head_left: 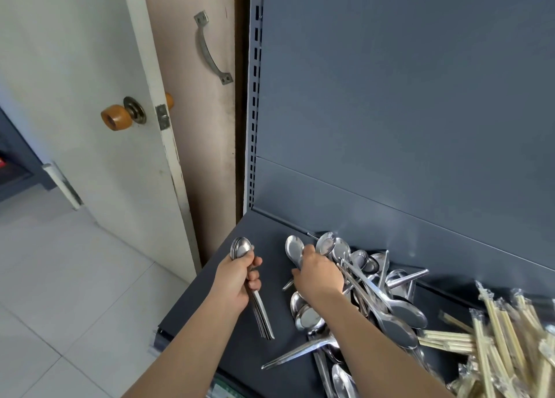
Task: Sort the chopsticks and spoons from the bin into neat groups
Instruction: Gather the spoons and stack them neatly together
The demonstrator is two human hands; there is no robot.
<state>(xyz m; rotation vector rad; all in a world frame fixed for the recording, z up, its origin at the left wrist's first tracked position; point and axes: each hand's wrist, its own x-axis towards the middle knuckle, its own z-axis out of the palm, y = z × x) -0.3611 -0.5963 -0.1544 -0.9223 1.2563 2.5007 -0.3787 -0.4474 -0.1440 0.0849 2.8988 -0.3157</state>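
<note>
1. The left hand (240, 277) grips a nested stack of spoons (241, 247), bowls up and handles fanning out below the fist. I'd guess it is held clear of the heap so the sorted ones stay together.
2. The right hand (318, 274) curls over a loose spoon (293, 249) at the left edge of the spoon pile (390, 301), apparently pinching its neck. Its bowl points the same way as the stack's, which should let it nest.
3. The wrapped chopsticks (495, 337) lie jumbled to the right, touching the pile, on the same grey shelf (267, 232). No bin shows.
</note>
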